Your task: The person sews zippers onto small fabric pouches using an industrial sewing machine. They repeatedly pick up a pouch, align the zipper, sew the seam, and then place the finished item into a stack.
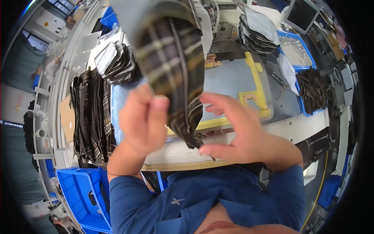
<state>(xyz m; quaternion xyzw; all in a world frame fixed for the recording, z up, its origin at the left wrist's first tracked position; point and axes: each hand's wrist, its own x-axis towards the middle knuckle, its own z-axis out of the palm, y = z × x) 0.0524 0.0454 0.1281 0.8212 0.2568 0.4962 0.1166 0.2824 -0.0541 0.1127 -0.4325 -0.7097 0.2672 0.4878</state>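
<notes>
A plaid fabric piece with a long metal zipper [169,64] hangs in front of me, its top blurred, its lower tip narrow. My left hand [142,119] is closed on the left side of this piece, thumb up. My right hand [241,132] is open at the piece's right, thumb and fingers apart, close to its lower edge and tip; whether they touch it is unclear. Beneath lies a grey plate with a yellow frame [230,82] on the white worktable [292,128].
Stacks of dark and plaid pieces [87,117] and lighter layered pieces [113,62] lie left, another stack [257,31] at back right. Blue trays hold metal parts [292,50] and dark pieces [311,89]. A blue crate [78,195] is at lower left. Other people [52,66] work at far left.
</notes>
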